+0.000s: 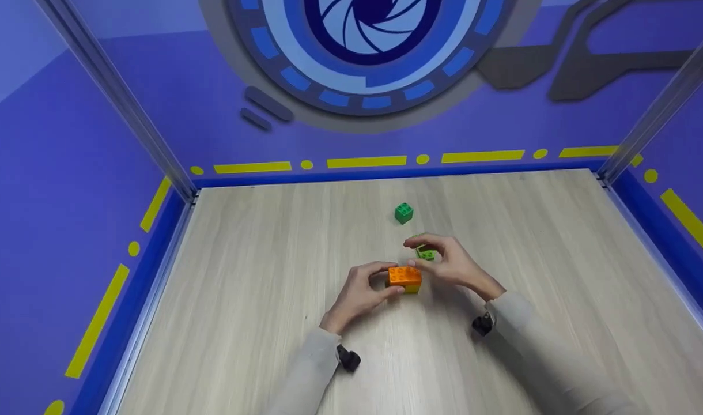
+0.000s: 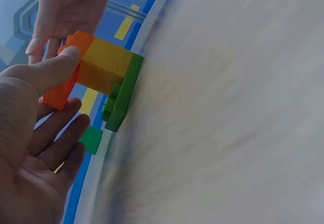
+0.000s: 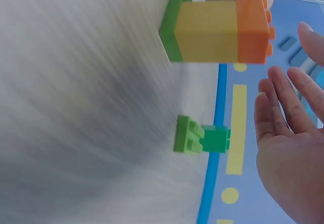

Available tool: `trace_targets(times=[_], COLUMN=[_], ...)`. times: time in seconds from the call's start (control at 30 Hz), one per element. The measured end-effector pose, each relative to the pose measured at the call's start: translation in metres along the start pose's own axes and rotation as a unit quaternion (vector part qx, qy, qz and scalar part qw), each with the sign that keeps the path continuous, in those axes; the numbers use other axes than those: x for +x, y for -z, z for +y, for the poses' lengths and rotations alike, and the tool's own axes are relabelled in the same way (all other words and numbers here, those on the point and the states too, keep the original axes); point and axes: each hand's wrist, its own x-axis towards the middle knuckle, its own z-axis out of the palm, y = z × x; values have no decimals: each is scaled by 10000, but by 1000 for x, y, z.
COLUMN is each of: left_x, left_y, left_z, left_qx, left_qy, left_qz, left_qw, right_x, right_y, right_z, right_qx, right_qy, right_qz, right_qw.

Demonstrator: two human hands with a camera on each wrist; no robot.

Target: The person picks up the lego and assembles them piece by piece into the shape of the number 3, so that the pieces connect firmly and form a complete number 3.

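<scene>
A small stack stands on the table with an orange brick (image 1: 405,275) on top, a yellow brick (image 2: 106,66) in the middle and a flat green brick (image 2: 126,95) at the bottom. My left hand (image 1: 360,293) pinches the orange brick between thumb and fingers. To the right of the stack is my right hand (image 1: 452,262), holding nothing, its fingers extended and its thumb tip close to the orange brick. Partly hidden behind that hand lies a flat light green brick (image 1: 427,254).
A green cube-shaped brick (image 1: 404,213) sits farther back on the wooden table (image 1: 259,259). Blue-purple panels (image 1: 173,104) enclose the table at the back and both sides, with metal posts (image 1: 121,92) at the corners.
</scene>
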Motion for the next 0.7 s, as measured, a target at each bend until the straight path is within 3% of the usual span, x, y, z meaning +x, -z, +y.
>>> trace_targets(times=[0.2,0.7], left_x=[-1,-4], left_y=[-2,-2], left_z=[0,0], left_qx=[-266,-580], left_qy=[103,384], left_qz=[39,31], left_qw=[9996,9976], right_x=[11,34], right_y=[8,18], right_z=[2,6], right_qx=[-118,-589], right_qy=[59,-299], right_qz=[260,593], right_qw=[9996,9961])
